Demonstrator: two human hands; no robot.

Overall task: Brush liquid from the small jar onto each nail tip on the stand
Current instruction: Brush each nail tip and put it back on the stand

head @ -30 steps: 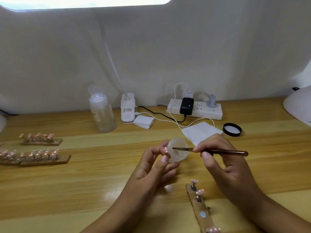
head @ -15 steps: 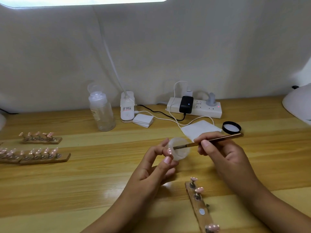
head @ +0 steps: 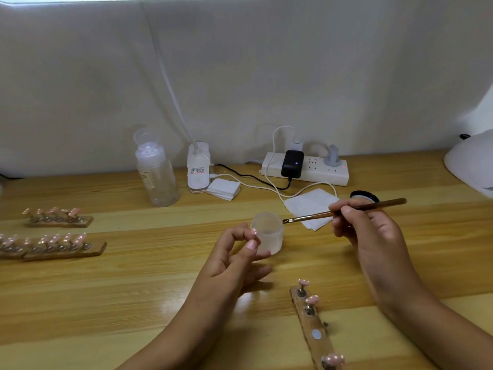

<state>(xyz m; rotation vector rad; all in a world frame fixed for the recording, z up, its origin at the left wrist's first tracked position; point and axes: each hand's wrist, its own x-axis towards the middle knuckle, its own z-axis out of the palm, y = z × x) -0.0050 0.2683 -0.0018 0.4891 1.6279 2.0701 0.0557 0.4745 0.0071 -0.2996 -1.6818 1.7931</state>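
- Head view: recording the left hand [head: 232, 263] pinching what appears to be a loose nail tip [head: 254, 231], pink with white dots, between thumb and forefinger. Noting the other fingers curling loosely beneath.
- Noting the small jar [head: 268, 231] standing open and upright directly beyond the left fingertips. Finding one finger lying across its foot, contact not confirmable, and the liquid level not discernible.
- Recording the right hand [head: 373, 236] pinching the brush [head: 346, 211] at mid-handle between thumb and forefinger, with the remaining fingers tucked under. Noting the bristle end hovering just outside the jar's rim, on the side facing the right fingers.
- Locating the stand [head: 314, 329] wrist-ward of both sets of fingertips, between the forearms. Counting three mounted nail tips [head: 312, 299] and one bare mount among them.
- Judging the step in hand as moving the brush between jar and pinched tip; unable to tell whether the bristles are loaded.
- Recommending keeping the pinch on the tip's edges only, leaving its face open to the bristles.
- Recommending draining excess against the rim nearest the right fingers and stroking lightly in one direction.
- Flagging a tipping risk from the left fingers crowding the jar's foot.
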